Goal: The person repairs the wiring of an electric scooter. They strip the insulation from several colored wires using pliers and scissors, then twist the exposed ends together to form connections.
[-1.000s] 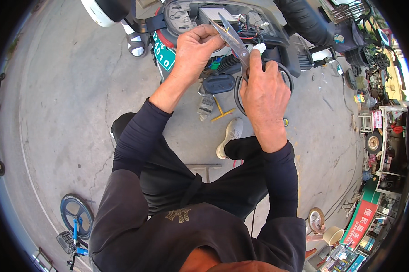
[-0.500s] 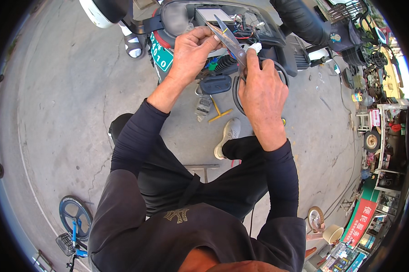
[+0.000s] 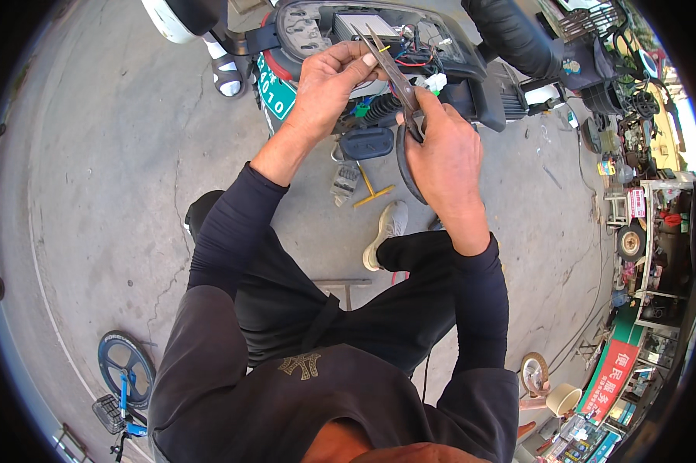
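My left hand point(image 3: 325, 96) pinches a thin yellow piece point(image 3: 385, 49), probably wire, at the blades of long metal scissors point(image 3: 402, 81). My right hand point(image 3: 444, 162) grips the scissors by their large black handles, with the blades pointing up and left past my left fingertips. Behind them is the opened rear of a scooter point(image 3: 298, 27), holding a silver box point(image 3: 363, 21), thin coloured wires point(image 3: 417, 58) and a white connector point(image 3: 435, 82). A green number plate point(image 3: 274, 96) is on its back, partly behind my left hand.
A dark oval pad point(image 3: 367, 143), a grey block point(image 3: 345, 182) and a yellow T-handled tool point(image 3: 373, 197) lie below the scooter between my feet. A bicycle wheel point(image 3: 124, 366) is at lower left. Cluttered shelves, a loose tyre point(image 3: 631, 241) and cables line the right.
My right hand has tilted and dipped slightly, and the scissor blades have swung closer together around the yellow piece. My left hand has shifted a little to the left and stays pinched.
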Tool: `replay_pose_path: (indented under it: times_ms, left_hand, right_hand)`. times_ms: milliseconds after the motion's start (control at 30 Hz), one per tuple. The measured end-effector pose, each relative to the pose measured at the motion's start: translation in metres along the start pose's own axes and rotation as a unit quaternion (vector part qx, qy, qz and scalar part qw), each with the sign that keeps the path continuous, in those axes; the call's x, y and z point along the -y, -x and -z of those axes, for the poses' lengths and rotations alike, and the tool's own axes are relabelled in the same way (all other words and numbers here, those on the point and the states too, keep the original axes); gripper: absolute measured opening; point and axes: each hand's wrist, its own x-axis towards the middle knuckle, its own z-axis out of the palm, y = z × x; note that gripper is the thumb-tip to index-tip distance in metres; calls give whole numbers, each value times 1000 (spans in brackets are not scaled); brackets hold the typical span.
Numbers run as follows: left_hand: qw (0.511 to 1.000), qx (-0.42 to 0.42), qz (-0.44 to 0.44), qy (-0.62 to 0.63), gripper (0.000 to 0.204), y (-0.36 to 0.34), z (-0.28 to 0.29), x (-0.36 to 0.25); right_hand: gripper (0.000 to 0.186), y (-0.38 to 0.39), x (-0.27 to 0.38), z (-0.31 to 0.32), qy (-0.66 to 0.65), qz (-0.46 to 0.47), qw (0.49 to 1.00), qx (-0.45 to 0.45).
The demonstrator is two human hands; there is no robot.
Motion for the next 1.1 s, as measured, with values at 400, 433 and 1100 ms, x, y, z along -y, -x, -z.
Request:
replay_pose_path:
  times_ms: [400, 433, 1100]
  left_hand:
    - [999, -44, 8, -7, 17, 1, -4, 8]
    - [998, -44, -6, -34, 16, 3, 2, 3]
    - [145, 364, -302, -869, 22, -7, -164, 71]
  right_hand:
    - [29, -5, -39, 168, -210, -33, 789, -576]
    - [32, 12, -57, 167, -249, -49, 768, -588]
    - [46, 35, -189, 9, -523, -167, 689, -474]
